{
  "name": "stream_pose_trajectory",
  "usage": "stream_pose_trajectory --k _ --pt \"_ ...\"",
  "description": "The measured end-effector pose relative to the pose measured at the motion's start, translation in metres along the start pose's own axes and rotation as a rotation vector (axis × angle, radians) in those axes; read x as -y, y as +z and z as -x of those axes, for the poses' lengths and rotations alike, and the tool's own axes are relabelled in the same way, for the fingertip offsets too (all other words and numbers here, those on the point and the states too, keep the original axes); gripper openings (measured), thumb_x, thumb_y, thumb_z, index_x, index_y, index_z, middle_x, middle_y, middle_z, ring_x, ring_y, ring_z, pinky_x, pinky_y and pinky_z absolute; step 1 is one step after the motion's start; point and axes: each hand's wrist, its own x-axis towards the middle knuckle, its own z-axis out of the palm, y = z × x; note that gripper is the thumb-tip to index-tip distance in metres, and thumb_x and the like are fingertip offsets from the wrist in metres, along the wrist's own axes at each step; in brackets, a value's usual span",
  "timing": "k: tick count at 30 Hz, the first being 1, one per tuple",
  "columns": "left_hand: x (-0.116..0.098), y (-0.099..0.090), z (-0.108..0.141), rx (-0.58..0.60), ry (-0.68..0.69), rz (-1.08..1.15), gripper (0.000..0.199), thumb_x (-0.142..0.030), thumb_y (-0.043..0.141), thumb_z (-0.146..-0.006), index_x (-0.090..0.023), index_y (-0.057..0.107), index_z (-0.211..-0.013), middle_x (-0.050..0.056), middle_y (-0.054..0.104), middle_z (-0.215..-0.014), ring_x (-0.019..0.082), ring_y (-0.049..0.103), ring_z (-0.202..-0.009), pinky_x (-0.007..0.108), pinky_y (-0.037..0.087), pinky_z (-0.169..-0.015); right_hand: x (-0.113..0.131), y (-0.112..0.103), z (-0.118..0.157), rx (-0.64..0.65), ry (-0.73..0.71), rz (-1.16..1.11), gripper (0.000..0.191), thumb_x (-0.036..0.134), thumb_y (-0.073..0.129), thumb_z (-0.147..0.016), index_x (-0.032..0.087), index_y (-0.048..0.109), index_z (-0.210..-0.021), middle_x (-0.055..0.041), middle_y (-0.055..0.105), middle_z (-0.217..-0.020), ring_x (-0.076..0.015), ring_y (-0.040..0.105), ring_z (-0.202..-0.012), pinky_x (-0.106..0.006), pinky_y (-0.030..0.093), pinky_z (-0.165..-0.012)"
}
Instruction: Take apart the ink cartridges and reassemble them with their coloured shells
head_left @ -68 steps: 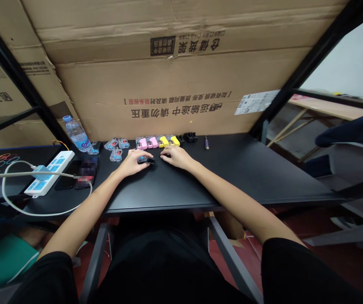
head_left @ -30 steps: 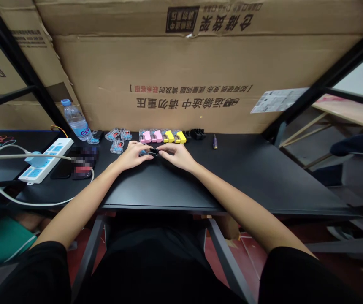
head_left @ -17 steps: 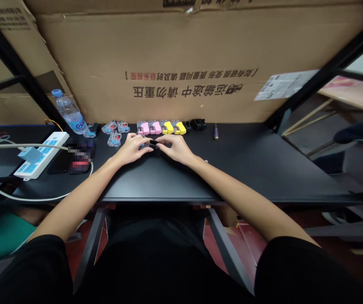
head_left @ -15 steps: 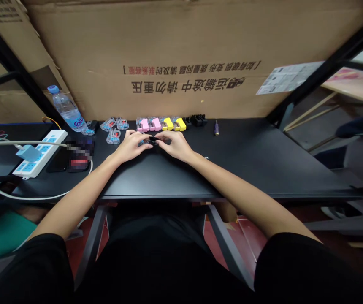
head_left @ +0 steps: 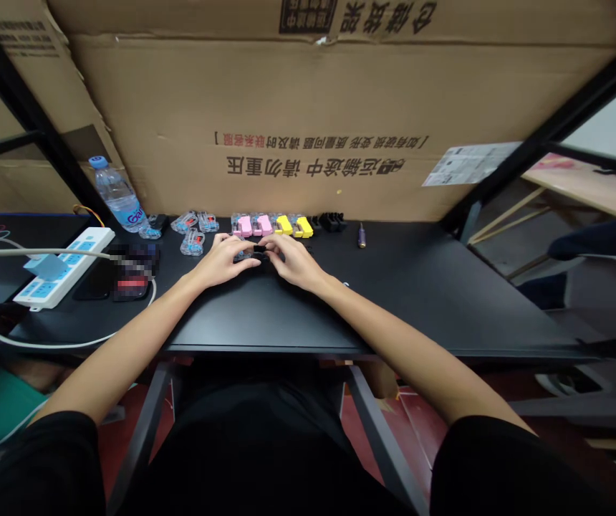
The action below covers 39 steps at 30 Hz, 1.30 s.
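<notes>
My left hand (head_left: 220,262) and my right hand (head_left: 294,261) meet over the black table. Between them is a small clear plastic device with black parts (head_left: 259,249). Thumb and fingers of my left hand are closed around its left side, while the right fingertips pinch its black right side. The fingers cover much of it, so its exact kind is hidden. Just behind stand similar clear devices with pink covers (head_left: 244,226) and yellow covers (head_left: 302,227) in a row. Black pieces (head_left: 333,221) lie at the row's right end.
Several clear devices (head_left: 193,242) lie left of the row. A small screwdriver (head_left: 362,236) is to the right. At the left are a water bottle (head_left: 122,197), a white power strip (head_left: 66,266) and a looping cable (head_left: 44,346). A cardboard sheet (head_left: 286,93) stands behind.
The camera view has tilted up a little, so the scene sits lower. Both hands stay at the small device; the right fingers and the black parts have shifted slightly.
</notes>
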Motion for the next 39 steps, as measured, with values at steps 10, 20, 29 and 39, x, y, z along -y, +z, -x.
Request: stream_pose_trajectory --k 10,20,29,39 --pt "0.016 -0.023 0.007 0.07 -0.022 -0.141 0.035 -0.047 0.063 -0.106 -0.027 0.074 -0.132 0.01 0.068 -0.148 0.032 0.057 -0.136 0.055 0.026 -0.125 -0.027 -0.012 -0.002 0.07 0.238 -0.204 0.023 0.033 0.065 -0.1 0.019 0.082 -0.108 -0.0098 0.084 -0.107 -0.0252 0.076 -0.094 -0.043 0.062 -0.093" --pt "0.014 -0.023 0.007 0.138 0.024 -0.1 0.049 -0.061 0.079 -0.092 -0.028 0.079 -0.128 0.01 0.068 -0.14 0.035 0.057 -0.131 0.053 0.04 -0.116 -0.017 -0.023 -0.002 0.071 0.168 0.022 0.027 0.04 0.074 -0.098 0.022 0.082 -0.116 -0.0109 0.081 -0.116 -0.0269 0.073 -0.096 -0.046 0.06 -0.095" --pt "0.009 -0.018 0.005 0.106 -0.053 -0.034 0.03 -0.048 0.067 -0.101 -0.025 0.079 -0.117 0.008 0.079 -0.11 0.03 0.074 -0.102 0.04 0.053 -0.091 -0.021 -0.015 0.001 0.121 0.136 0.044 0.04 0.02 0.072 -0.093 0.021 0.075 -0.133 -0.0148 0.078 -0.133 -0.0346 0.074 -0.123 -0.057 0.055 -0.114" --pt "0.007 0.015 -0.005 -0.05 -0.399 0.811 0.041 -0.06 0.061 -0.103 -0.024 0.043 -0.107 0.004 0.078 -0.087 0.015 0.071 -0.058 0.024 0.045 -0.053 -0.019 -0.002 -0.001 0.002 0.615 -0.704 0.043 0.037 0.06 -0.104 0.025 0.063 -0.145 -0.0084 0.077 -0.11 -0.0178 0.071 -0.075 -0.033 0.065 -0.069"
